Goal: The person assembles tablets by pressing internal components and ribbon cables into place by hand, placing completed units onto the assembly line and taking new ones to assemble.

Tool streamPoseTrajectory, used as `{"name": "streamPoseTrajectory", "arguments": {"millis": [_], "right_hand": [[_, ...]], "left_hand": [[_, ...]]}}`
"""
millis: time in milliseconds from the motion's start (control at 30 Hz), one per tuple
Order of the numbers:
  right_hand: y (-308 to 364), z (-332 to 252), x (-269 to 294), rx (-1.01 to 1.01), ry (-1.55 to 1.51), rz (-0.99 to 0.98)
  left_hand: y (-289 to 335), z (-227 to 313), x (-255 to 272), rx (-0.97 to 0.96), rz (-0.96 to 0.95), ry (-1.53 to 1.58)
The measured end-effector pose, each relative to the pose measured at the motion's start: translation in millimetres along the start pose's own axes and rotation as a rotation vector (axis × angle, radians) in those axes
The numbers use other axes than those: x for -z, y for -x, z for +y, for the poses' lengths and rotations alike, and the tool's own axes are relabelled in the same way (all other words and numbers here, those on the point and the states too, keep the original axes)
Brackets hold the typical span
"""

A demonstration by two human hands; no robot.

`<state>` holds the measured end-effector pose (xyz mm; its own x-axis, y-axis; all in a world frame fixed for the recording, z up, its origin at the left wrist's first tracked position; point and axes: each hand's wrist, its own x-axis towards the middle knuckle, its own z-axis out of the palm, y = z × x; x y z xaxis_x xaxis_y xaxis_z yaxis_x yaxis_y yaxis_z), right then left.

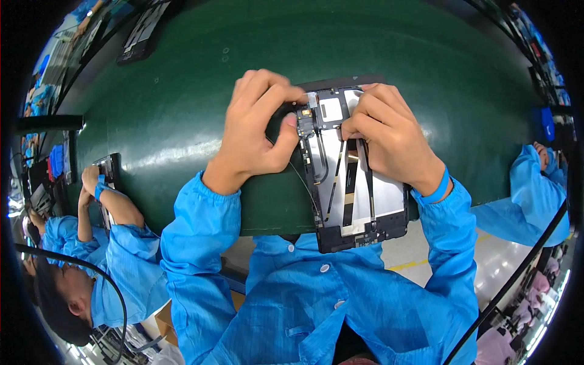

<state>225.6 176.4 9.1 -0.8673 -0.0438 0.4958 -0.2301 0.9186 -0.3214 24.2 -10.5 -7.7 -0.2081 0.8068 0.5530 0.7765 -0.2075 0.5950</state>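
Observation:
An opened tablet (389, 188) with a black frame and silver inner plate lies tilted at the table's near edge, its lower end jutting over. My left hand (258, 121) is at its far left corner, thumb and forefinger apart; the slightly blurred forefinger touches near a small clear tab (312, 100). The fingers of my right hand (389, 131) are pinched over the far right part of the tablet, beside a white square label (331, 109). What they pinch is hidden. Below that hand run a slim dark strip (370, 188) and a thin black flat cable (334, 185).
The green table (182, 121) reflects light at the left. Another dark device (139, 45) lies at the far left. A co-worker in blue (125, 267) handles a device at the left; another blue sleeve (523, 194) rests at the right. A thin wire (300, 176) passes beside the tablet.

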Motion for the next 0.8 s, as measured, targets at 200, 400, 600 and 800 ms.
{"name": "streamPoseTrajectory", "arguments": {"millis": [200, 400, 600, 800], "right_hand": [[-4, -2, -3, -0.078, -0.150, -0.060], [-6, 5, -5, -0.076, -0.160, -0.076], [-1, 1, -5, -0.125, -0.196, -0.055], [-1, 1, -8, -0.133, -0.201, -0.036]], "left_hand": [[6, 6, 1, -0.137, 0.026, -0.121], [6, 12, 9, -0.148, -0.024, -0.165], [17, 35, -2, 0.038, -0.056, -0.101], [22, 49, -3, 0.085, -0.134, -0.144]]}}
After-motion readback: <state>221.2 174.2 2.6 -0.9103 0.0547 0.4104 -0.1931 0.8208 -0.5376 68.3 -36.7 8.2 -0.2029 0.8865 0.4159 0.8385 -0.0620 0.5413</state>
